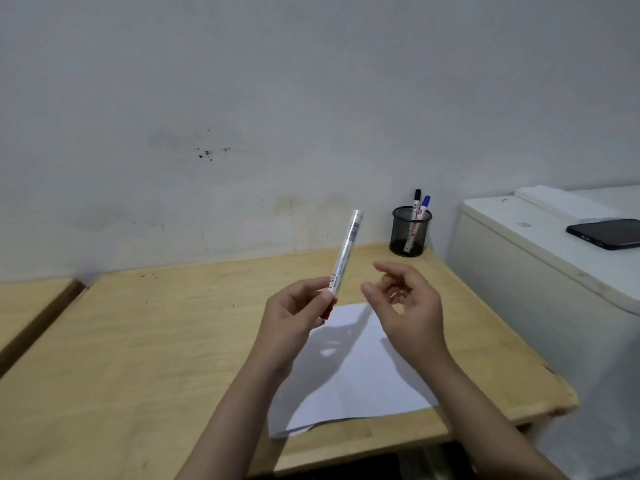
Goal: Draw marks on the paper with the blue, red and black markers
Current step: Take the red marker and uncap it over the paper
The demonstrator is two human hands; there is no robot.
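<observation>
My left hand [294, 313] grips the lower end of a white marker [346, 251], holding it tilted up and to the right above the table. A bit of red [326, 311], its cap, shows below my fingers. My right hand [408, 303] hovers just to the marker's right with curled, parted fingers and holds nothing. A white sheet of paper [360, 372] lies on the wooden table [156, 341] under both hands. The black-capped marker [416, 199] and the blue-capped marker [424, 204] stand in a black mesh cup [410, 233] at the table's back right corner.
A white appliance [540, 271] stands right of the table, with a dark phone [606, 233] lying on its top. A grey wall runs behind. A second wooden surface [27, 306] adjoins at the left, with a gap between.
</observation>
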